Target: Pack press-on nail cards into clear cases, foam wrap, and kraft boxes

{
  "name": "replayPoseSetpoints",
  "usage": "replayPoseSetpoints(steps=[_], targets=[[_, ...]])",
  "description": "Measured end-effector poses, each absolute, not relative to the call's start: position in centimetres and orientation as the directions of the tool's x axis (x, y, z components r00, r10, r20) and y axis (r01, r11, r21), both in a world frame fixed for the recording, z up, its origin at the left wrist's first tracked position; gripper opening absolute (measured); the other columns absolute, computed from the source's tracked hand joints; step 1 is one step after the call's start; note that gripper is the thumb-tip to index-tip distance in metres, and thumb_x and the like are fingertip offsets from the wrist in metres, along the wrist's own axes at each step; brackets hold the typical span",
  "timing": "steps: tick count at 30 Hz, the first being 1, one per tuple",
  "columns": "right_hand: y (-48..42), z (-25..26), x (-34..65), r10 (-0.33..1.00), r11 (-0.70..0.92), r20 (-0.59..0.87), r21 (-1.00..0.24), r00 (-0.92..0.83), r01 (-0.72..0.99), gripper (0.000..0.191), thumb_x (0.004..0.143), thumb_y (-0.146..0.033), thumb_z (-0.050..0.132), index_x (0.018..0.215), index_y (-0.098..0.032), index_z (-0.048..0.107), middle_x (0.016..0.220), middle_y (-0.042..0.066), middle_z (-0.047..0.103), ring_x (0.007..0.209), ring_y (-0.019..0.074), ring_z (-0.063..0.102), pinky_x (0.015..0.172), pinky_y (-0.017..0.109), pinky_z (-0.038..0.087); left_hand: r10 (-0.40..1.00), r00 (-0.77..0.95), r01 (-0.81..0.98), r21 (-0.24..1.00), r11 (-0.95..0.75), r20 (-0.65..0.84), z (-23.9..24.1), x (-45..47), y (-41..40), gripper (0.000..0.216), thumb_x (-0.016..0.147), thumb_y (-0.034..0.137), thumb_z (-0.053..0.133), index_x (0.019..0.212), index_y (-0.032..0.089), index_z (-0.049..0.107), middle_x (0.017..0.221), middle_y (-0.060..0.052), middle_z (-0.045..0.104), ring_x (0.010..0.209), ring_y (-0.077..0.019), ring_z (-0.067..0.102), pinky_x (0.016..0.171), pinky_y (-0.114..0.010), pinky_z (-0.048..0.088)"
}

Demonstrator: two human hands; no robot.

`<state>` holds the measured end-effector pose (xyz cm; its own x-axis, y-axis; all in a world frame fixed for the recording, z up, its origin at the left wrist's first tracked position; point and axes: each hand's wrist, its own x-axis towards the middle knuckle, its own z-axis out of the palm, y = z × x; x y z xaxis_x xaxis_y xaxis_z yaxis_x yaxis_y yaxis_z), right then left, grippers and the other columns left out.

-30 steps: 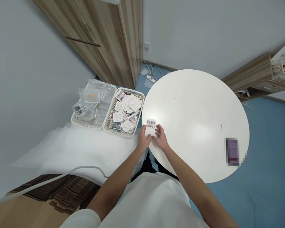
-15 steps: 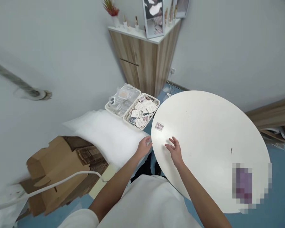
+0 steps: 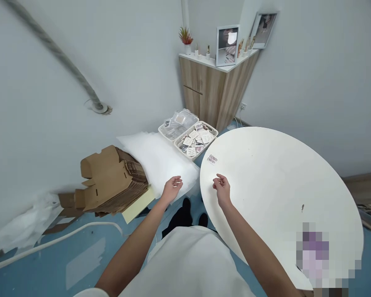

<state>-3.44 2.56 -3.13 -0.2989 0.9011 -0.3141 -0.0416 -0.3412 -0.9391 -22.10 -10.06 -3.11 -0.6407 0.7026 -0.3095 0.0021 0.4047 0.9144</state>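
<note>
My left hand (image 3: 172,189) hovers over the edge of the white foam sheets (image 3: 160,159), fingers loosely bent and apart, with nothing in it. Above the near left part of the round white table (image 3: 266,173) is my right hand (image 3: 221,189), its fingers half curled but not closed, also without anything in it. A small card of purplish press-on nails (image 3: 212,159) lies on the table's left edge, just beyond my right hand and apart from it.
Two white baskets stand beyond the foam: one basket of cards (image 3: 195,140), one with clear plastic packs (image 3: 181,121). Flattened cardboard boxes (image 3: 108,177) are stacked at left. A white hose (image 3: 71,231) crosses the floor. A wood-grain cabinet (image 3: 210,90) fills the corner.
The view has shifted, so the cabinet and baskets sit further right. My left hand has moved left, away from the table edge. My right hand's fingers have curled in more. The nail card stays on the table.
</note>
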Motion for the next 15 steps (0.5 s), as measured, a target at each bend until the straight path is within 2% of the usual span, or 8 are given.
replayPoseSetpoints(steps=[4, 8, 11, 15], targets=[[4.2, -1.7, -7.7, 0.856, -0.258, -0.231, -0.966, -0.463, 0.005, 0.029, 0.066, -0.036, 0.060, 0.089, -0.018, 0.056, 0.071, -0.002, 0.053, 0.059, 0.0093, 0.049, 0.062, 0.027, 0.044, 0.639, -0.733, -0.016, 0.945, 0.327, -0.233, -1.9, -23.6, -9.0, 0.034, 0.068, 0.028, 0.061, 0.100, 0.018, 0.055, 0.094, -0.008, 0.060, 0.078, -0.0144, 0.057, 0.074, -0.031, 0.046], [6.4, -0.9, -13.4, 0.758, -0.152, -0.168, -0.985, -0.630, 0.080, 0.028, 0.065, -0.035, 0.059, 0.086, -0.017, 0.057, 0.068, -0.001, 0.055, 0.059, 0.0104, 0.050, 0.061, 0.027, 0.043, 0.576, -0.793, -0.053, 0.965, 0.258, -0.198, -1.3, -26.6, -6.9, 0.043, 0.066, 0.024, 0.062, 0.107, 0.018, 0.051, 0.095, -0.008, 0.059, 0.074, -0.0125, 0.057, 0.070, -0.029, 0.045], [8.4, -1.3, -17.7, 0.721, -0.070, -0.179, -0.980, -0.669, 0.187, 0.028, 0.063, -0.034, 0.058, 0.087, -0.017, 0.058, 0.072, 0.000, 0.059, 0.063, 0.0119, 0.054, 0.063, 0.027, 0.044, 0.540, -0.810, -0.113, 0.965, 0.236, -0.228, -1.3, -29.7, -5.1, 0.048, 0.066, 0.023, 0.063, 0.111, 0.018, 0.048, 0.099, -0.009, 0.058, 0.074, -0.0125, 0.057, 0.067, -0.028, 0.045], [11.3, -2.6, -22.9, 0.701, 0.077, -0.216, -0.924, -0.679, 0.374, 0.029, 0.065, -0.032, 0.056, 0.090, -0.017, 0.057, 0.087, 0.004, 0.063, 0.078, 0.0150, 0.058, 0.072, 0.030, 0.045, 0.517, -0.781, -0.247, 0.933, 0.261, -0.351, -1.9, -34.0, -1.8, 0.046, 0.066, 0.024, 0.063, 0.110, 0.017, 0.049, 0.104, -0.012, 0.058, 0.084, -0.0163, 0.058, 0.070, -0.030, 0.044]])
